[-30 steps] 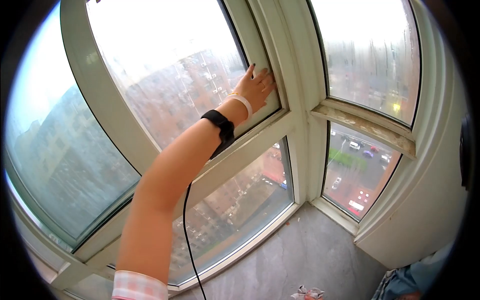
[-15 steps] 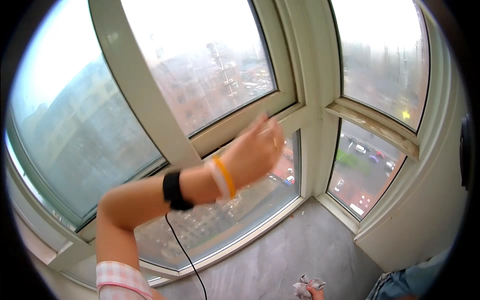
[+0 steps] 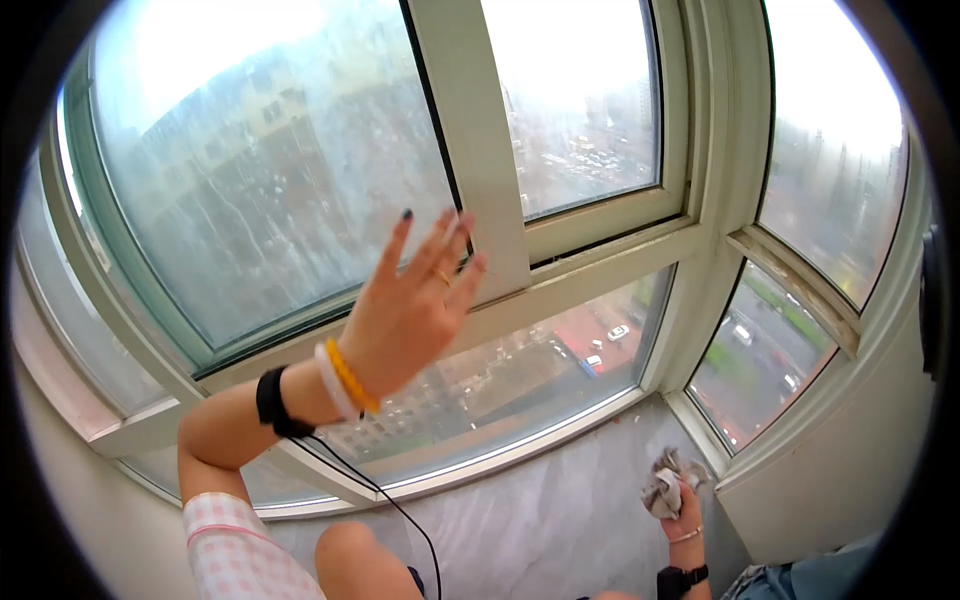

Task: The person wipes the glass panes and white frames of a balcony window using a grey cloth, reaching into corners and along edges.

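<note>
My left hand is raised before the window with its fingers spread and nothing in them. Its fingertips are in front of the pale upright beside a fogged, streaky pane; whether they touch it I cannot tell. A ring, a white and a yellow band and a black strap are on that hand and wrist. Low on the right, my right hand grips a crumpled greyish cloth, held above the grey floor near the corner. The cloth hides some of its fingers.
A black cable hangs from the left wrist strap. The pale window rail runs to the corner, where a worn ledge juts out. My bare knee is at the bottom, and blue fabric lies at lower right.
The view has swung left. My left hand has gone from curled fingers to spread ones and moved left. More of my right hand and its cloth now shows, higher in view.
</note>
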`<state>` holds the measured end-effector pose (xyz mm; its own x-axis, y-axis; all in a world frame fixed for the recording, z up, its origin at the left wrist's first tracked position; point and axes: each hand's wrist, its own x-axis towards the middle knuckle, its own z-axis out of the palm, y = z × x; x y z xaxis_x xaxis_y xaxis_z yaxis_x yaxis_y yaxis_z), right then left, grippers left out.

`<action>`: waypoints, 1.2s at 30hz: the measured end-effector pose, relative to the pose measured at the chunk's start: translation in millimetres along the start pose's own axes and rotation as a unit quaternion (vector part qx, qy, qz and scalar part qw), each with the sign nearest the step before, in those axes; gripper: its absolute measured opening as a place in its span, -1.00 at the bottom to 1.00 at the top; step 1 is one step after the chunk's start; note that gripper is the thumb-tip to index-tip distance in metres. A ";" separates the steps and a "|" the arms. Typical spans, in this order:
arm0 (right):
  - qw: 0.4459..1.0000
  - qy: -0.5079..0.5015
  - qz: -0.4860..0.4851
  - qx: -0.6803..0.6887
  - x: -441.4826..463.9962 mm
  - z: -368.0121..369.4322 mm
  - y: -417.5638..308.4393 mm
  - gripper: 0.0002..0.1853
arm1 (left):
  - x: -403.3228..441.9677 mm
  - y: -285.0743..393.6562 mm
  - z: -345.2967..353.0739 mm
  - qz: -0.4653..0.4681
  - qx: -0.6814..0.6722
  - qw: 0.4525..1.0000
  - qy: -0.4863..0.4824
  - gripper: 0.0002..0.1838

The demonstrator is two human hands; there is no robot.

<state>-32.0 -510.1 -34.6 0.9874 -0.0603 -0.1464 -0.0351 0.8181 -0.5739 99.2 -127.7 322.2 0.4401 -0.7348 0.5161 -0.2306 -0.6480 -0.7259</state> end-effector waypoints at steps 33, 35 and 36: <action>0.996 -0.093 0.009 -0.015 69.4 122.3 17.1 -0.50 | 46.3 41.0 67.6 -0.017 -0.248 0.964 0.092 -0.22; 0.988 -0.152 -0.023 0.027 73.4 148.2 13.7 -0.57 | 47.9 37.2 62.0 -0.045 -0.295 0.947 0.117 -0.20; 0.979 -0.195 -0.033 0.055 71.3 154.4 11.3 -0.59 | 45.9 34.2 52.0 -0.042 -0.302 0.944 0.123 -0.20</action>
<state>61.8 -416.8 72.9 0.9713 0.0912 0.2195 0.0258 0.8776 -0.4786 156.6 -173.1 297.4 0.2803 -0.6520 0.7046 -0.6900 -0.6471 -0.3243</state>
